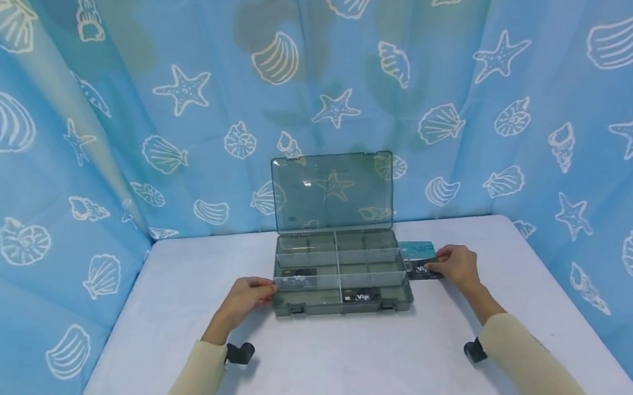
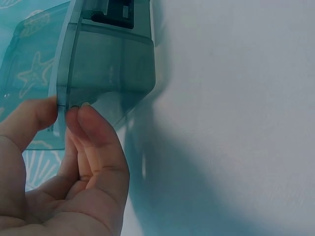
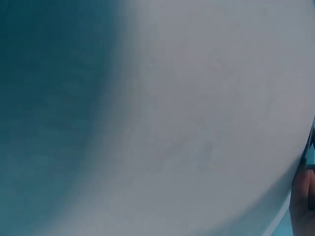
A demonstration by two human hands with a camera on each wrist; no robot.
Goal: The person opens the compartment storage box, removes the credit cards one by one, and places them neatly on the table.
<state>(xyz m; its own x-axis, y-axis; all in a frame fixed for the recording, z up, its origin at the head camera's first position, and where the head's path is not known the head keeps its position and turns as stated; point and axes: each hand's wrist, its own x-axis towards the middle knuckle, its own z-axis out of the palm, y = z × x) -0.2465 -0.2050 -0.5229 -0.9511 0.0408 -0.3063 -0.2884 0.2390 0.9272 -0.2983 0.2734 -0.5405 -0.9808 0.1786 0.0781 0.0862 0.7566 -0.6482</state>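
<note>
A grey see-through plastic organizer box point(image 1: 371, 256) lies on the table with its lid raised at the back. My left hand point(image 1: 243, 300) pinches the rim at its left side; the left wrist view shows thumb and fingers on the box edge point(image 2: 64, 88). Beside the right wall, my right hand point(image 1: 458, 265) pinches a black "Vip" card point(image 1: 420, 273). Just behind that is a teal card point(image 1: 416, 249); whether the two touch is unclear. One black card point(image 1: 300, 279) lies in the left middle compartment, another black card point(image 1: 361, 296) in the front right one. Only a sliver of fingers point(image 3: 301, 201) shows in the right wrist view.
Clear dividers point(image 1: 338, 266) split the box into several compartments. The upright lid point(image 1: 333, 192) stands close to the blue shell-patterned curtain point(image 1: 214, 105). A white cloth covers the table point(image 1: 346, 368). A dark wrist camera point(image 1: 241, 353) sits at the left sleeve.
</note>
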